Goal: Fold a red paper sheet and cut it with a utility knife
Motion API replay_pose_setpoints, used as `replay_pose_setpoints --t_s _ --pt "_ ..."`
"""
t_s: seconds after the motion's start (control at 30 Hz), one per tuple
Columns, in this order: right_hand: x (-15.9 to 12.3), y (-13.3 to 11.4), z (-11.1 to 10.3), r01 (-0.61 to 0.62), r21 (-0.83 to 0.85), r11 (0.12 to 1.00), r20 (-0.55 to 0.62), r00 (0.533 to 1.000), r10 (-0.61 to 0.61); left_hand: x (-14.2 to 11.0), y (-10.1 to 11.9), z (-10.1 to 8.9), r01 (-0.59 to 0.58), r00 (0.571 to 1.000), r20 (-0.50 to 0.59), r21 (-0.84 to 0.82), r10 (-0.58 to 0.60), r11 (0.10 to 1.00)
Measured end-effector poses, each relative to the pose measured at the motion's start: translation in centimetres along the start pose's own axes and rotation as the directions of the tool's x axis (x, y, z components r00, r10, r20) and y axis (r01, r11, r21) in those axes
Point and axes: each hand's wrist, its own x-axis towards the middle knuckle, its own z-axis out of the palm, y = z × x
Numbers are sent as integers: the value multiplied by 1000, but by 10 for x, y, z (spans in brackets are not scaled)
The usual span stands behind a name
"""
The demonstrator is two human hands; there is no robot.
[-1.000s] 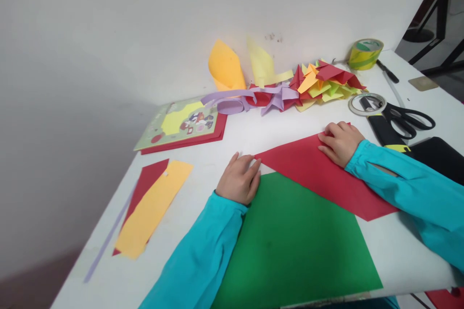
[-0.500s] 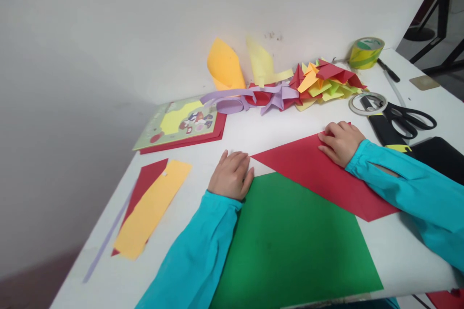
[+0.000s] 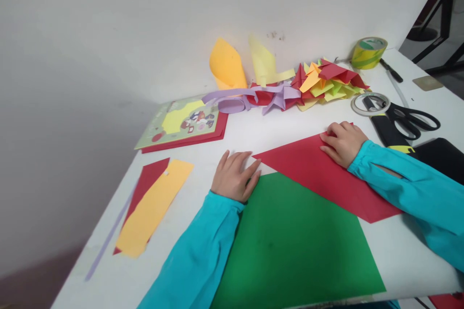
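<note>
My left hand (image 3: 235,176) rests with its fingers spread at the upper left corner of a green sheet of paper (image 3: 297,241). Its fingertips come close to the left point of a red sheet of paper (image 3: 308,166), which lies beyond the green one. On the far edge of that red sheet lies my right hand (image 3: 344,144), fingers bent and spread, pressing down from above. Part of the red sheet is hidden under the right hand and sleeve.
Left lie an orange paper strip (image 3: 155,207), a red scrap (image 3: 143,183) and a purple strip (image 3: 108,239). A paper pad (image 3: 188,120) and folded coloured papers (image 3: 326,82) line the wall. Right are scissors (image 3: 413,120), tape rolls (image 3: 369,53) and a box cutter (image 3: 393,75).
My left hand's fingers have spread and shifted slightly right, toward the red sheet's point. My right hand stays in place on the red sheet.
</note>
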Motion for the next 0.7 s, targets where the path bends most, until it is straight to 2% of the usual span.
replay_pose_setpoints --t_s 0.13,0.23,0.53,0.7 --pt "0 0 0 5 1 1000 1 1000 -5 0 -3 2 98 994 -47 -11 -98 995" --pt "0 0 0 4 -4 1000 3 1000 -4 0 -6 4 122 991 -65 25 -120 992" --pt "0 -1 -1 -5 -17 1000 -6 1000 5 -1 -7 5 108 987 -114 -45 -113 993" --pt "0 0 0 -2 -10 1000 -10 1000 2 0 3 8 -1 991 -136 -157 -21 988"
